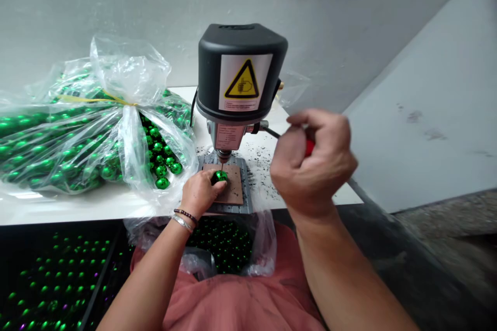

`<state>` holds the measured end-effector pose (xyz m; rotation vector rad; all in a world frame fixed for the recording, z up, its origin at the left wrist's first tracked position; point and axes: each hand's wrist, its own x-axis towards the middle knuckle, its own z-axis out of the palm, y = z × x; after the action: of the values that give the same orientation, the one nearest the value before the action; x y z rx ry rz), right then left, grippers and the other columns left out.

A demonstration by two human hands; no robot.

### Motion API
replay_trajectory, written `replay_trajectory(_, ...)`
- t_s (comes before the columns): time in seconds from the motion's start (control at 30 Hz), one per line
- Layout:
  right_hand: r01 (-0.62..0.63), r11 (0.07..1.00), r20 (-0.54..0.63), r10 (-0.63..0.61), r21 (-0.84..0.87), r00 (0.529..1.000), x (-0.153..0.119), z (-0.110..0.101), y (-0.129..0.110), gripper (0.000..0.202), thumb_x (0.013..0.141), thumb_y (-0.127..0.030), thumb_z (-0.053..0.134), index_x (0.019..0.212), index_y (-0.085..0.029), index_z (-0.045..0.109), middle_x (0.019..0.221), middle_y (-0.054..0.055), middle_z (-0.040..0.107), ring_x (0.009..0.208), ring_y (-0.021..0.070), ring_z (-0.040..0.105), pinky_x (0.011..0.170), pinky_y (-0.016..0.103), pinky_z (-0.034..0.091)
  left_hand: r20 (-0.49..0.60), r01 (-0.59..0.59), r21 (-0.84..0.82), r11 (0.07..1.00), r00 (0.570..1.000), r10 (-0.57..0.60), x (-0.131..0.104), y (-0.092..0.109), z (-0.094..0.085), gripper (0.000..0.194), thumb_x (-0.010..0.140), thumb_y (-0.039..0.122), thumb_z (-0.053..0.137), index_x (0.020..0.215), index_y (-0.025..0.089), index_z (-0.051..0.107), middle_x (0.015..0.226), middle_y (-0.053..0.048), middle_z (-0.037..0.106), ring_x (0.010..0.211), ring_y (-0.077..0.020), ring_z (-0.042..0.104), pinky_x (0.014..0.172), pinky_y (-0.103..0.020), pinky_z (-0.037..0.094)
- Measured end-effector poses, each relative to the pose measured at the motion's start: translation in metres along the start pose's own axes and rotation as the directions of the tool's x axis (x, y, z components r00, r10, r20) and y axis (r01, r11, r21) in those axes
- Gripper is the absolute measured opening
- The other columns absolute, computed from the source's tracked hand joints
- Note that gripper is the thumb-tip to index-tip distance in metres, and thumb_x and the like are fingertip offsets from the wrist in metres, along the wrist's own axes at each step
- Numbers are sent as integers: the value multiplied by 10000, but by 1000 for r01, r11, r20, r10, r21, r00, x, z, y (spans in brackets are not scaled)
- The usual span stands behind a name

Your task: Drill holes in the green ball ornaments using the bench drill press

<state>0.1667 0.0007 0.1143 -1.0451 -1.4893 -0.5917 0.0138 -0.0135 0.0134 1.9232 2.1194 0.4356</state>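
Note:
A small bench drill press (243,72) with a black motor cover and a yellow warning triangle stands on the white table. Under its thin bit sits a shiny green ball (221,176), gripped between the thumb and fingers of my left hand (199,191). The bit's tip appears to meet the top of the ball. A brown board (233,191) lies beneath it on the grey metal base (246,209). My right hand (316,160) is curled around the red knob (309,148) of the drill press lever (271,131), right of the machine; the fingers partly hide the knob.
Left of the machine lies a tied clear plastic bag (77,134) full of green balls, with several showing at its opening. Dark shavings (266,176) litter the white table (341,196). More green balls (221,243) lie in plastic on my lap. At lower left is a dark tray of balls (54,279).

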Motion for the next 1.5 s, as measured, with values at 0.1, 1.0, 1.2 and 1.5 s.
replay_trajectory(0.1,-88,996,97,86,15,992,30,2,-1,174,784,-155,402,837,-158,569,683,6,582,524,89,471,517,242,363,-51,16,-72,997,999,-19,-10,-1,-2,357,775,415,546,1038,193,644,908,-76,676,813,-196,602,697,-276,414)
replay_trajectory(1.0,-228,960,244,184,164,952,44,2,0,106,793,-145,417,761,-194,506,687,-20,511,589,94,428,608,273,351,-74,-9,-481,876,997,-31,-39,-11,-15,431,651,263,653,1066,178,571,997,-73,582,923,-199,548,854,-363,430)
replay_trajectory(1.2,-233,955,255,183,183,949,47,1,1,127,795,-172,392,759,-198,511,666,-15,498,591,98,434,616,264,355,-80,-54,-546,836,997,12,-22,-19,-6,349,737,379,582,1023,179,564,927,-50,630,840,-176,578,776,-311,442)
replay_trajectory(1.5,-325,938,338,268,124,902,76,19,7,130,795,-195,399,674,-234,424,714,-12,540,702,142,548,645,264,407,26,58,-646,761,998,-54,-4,-10,2,371,746,412,541,1018,174,622,829,-8,660,744,-149,582,691,-251,449)
